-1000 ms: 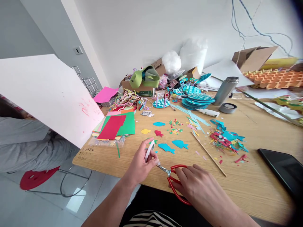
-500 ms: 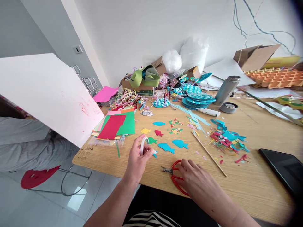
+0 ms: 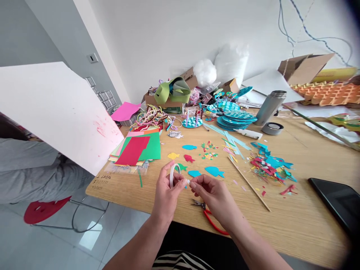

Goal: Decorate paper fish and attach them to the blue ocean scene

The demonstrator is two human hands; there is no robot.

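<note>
Head view, lower centre: I see left hand (image 3: 165, 195) gripping white tape roll (image 3: 171, 175), right hand (image 3: 214, 196) pinching its end; red scissors (image 3: 211, 221) underneath.

Desk (image 3: 295, 225): light wood grain, matt, smooth.
Tape roll (image 3: 171, 175), lower centre: white, thin, slight sheen; paper or plastic not resolvable.
Scissors (image 3: 206, 213): bare metal blades, glossy red plastic handles.
Fish cutouts (image 3: 214, 171) and sheet stack (image 3: 140, 148), centre: coloured paper, matt, flat.
Stick (image 3: 249, 183): raw pale wood.
Flask (image 3: 269, 107), upper right: brushed metal, dull shine.
Box (image 3: 305, 67), upper right: brown cardboard, matt.
Slab (image 3: 337, 200), right edge: black, glossy, reflective.
Board (image 3: 56, 108), upper left: white, matt, pink smear.
Bags (image 3: 230, 63) at the wall: translucent plastic film over white fluff.
Floor (image 3: 56, 243), lower left: pale tile, glossy, reflecting light.
</note>
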